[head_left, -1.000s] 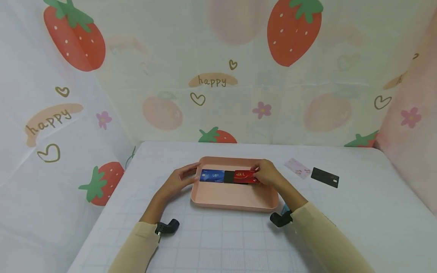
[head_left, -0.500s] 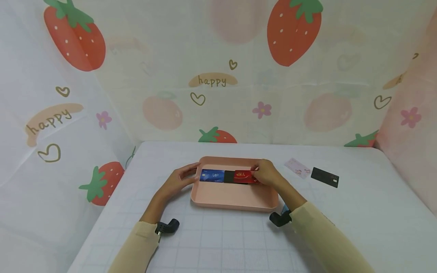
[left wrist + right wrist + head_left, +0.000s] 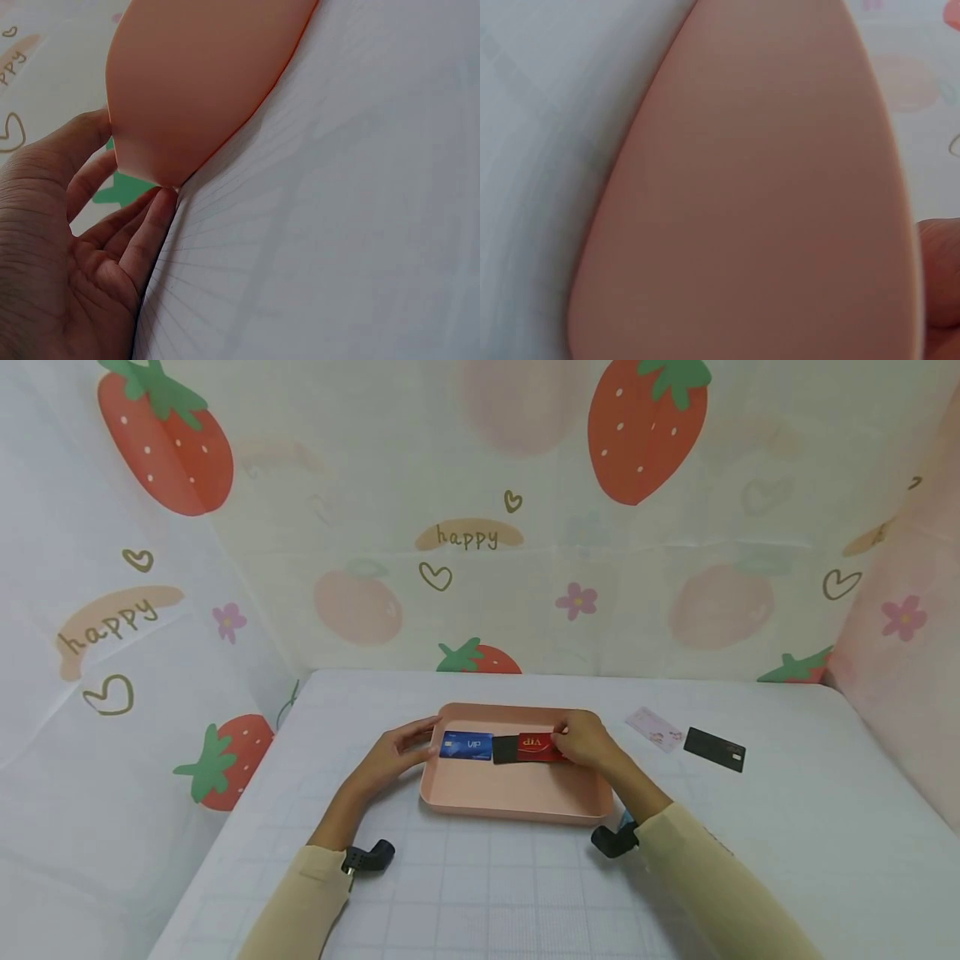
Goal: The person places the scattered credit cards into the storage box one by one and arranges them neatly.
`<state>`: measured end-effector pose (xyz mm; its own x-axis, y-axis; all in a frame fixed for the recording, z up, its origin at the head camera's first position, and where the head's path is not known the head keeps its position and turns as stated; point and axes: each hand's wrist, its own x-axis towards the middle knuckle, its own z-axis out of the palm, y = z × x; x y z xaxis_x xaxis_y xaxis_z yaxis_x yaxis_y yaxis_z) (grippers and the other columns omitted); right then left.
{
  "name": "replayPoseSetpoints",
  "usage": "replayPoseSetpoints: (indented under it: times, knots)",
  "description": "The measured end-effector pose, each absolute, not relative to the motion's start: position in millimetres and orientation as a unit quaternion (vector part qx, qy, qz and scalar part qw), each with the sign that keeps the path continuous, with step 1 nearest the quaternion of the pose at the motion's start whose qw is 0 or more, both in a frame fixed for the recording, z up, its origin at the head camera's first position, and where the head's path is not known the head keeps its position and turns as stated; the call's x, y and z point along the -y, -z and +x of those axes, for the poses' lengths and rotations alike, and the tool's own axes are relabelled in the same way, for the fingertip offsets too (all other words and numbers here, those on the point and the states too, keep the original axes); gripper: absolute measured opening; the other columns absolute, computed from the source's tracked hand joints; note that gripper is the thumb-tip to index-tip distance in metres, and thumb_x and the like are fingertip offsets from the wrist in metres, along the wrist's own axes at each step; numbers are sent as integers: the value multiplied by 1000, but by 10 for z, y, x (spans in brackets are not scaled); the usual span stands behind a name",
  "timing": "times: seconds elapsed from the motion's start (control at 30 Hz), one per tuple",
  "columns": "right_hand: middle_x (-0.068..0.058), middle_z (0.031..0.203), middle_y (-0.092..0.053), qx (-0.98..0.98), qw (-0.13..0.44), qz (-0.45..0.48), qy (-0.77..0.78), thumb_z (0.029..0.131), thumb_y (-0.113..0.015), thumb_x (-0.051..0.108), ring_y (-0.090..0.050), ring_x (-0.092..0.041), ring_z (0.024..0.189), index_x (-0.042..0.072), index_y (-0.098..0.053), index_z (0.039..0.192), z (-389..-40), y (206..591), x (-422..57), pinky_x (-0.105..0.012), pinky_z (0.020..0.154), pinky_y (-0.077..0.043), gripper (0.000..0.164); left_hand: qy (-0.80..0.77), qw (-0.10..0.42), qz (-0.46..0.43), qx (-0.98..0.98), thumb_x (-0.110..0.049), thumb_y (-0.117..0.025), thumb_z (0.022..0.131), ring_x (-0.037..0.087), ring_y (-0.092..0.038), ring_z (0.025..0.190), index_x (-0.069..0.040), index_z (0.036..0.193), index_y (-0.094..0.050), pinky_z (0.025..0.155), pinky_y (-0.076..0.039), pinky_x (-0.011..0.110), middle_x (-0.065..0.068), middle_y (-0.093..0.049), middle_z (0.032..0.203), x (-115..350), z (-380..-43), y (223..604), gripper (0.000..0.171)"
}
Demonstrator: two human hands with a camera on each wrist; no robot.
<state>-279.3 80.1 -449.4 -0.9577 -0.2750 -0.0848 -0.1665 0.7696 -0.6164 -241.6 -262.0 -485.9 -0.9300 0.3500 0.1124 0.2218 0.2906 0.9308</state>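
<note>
Where the red card lies: in the tray, leftward from the right grip, overlapping a black card, long axis left-right.
Right grip: narrow, pinching the red card's right end; the nearer hand.
Left grip: wide, touching the tray's left end.

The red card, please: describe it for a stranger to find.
On the white table sits a pink tray. Inside, at the right, the right hand holds the red card. Its red face stands out from the tray's blue card and black card.
</note>
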Motion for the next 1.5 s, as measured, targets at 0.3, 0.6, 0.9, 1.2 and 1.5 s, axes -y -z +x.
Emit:
replayPoseSetpoints:
  times: [0.3, 0.6, 0.9, 1.2, 1.5]
  knots:
    - [-20, 111, -68, -944, 82, -117, 299, 93, -68, 8, -59, -29, 99, -6, -71, 105, -2801, 4501, -787, -47, 91, -52, 19, -566, 54, 182, -802, -6, -68, 97, 41, -47, 138, 1, 150, -45, 114, -37, 53, 23, -47, 152, 2615, -2416, 4855, 59]
    - [-21, 113, -67, -944, 90, -117, 294, 90, -76, 10, -58, -29, 99, -6, -70, 107, -2806, 4500, -792, -46, 91, -50, 25, -565, 55, 179, -803, -7, -68, 97, 41, -46, 139, 0, 151, -45, 114, -36, 53, 23, -46, 152, 2610, -2399, 4834, 59]
    - [-21, 111, -68, -945, 94, -131, 284, 89, -77, 10, -57, -30, 99, -6, -69, 107, -2792, 4475, -796, -46, 92, -49, 25, -561, 62, 177, -807, -9, -67, 98, 40, -45, 140, -1, 152, -43, 114, -36, 52, 21, -44, 154, 2614, -2385, 4821, 60]
    - [-19, 109, -69, -946, 87, -136, 280, 86, -80, 10, -58, -29, 97, -6, -70, 106, -2810, 4492, -806, -46, 91, -50, 28, -562, 61, 185, -804, -7, -67, 98, 42, -44, 140, 0, 152, -43, 115, -35, 54, 24, -44, 154, 2618, -2404, 4833, 60]
    - [-17, 106, -68, -944, 93, -142, 282, 78, -89, 13, -57, -28, 95, -6, -68, 110, -2792, 4472, -807, -43, 87, -51, 43, -561, 59, 190, -803, -7, -66, 98, 42, -46, 139, 2, 151, -43, 114, -36, 54, 25, -45, 153, 2615, -2397, 4817, 59]
